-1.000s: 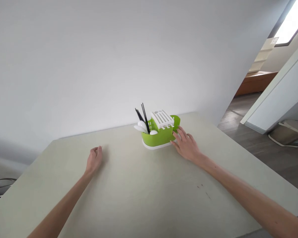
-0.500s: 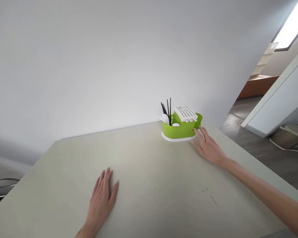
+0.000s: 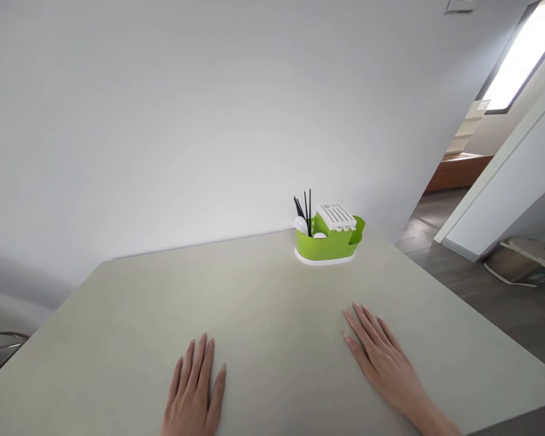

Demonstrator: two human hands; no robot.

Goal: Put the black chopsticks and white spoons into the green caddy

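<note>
A lime-green cutlery holder (image 3: 329, 244) on a white base stands at the far right of the pale table (image 3: 263, 303), close to the wall. Black chopsticks (image 3: 303, 209) and white spoons (image 3: 302, 225) stick out of its left side, and a white slotted insert (image 3: 336, 217) lies across its top. My left hand (image 3: 195, 387) lies flat on the table near the front edge, fingers stretched out, holding nothing. My right hand (image 3: 384, 360) also rests flat and open, well short of the holder.
A plain white wall runs behind the table. To the right the floor is dark wood, with a white door panel (image 3: 504, 181) and a flat beige object (image 3: 522, 257) on the floor. A metal chair frame (image 3: 0, 348) shows at the far left.
My right hand left the green holder and drew back toward me onto the table. My left hand also slid back and flattened. The holder now stands nearer the wall on the right.
</note>
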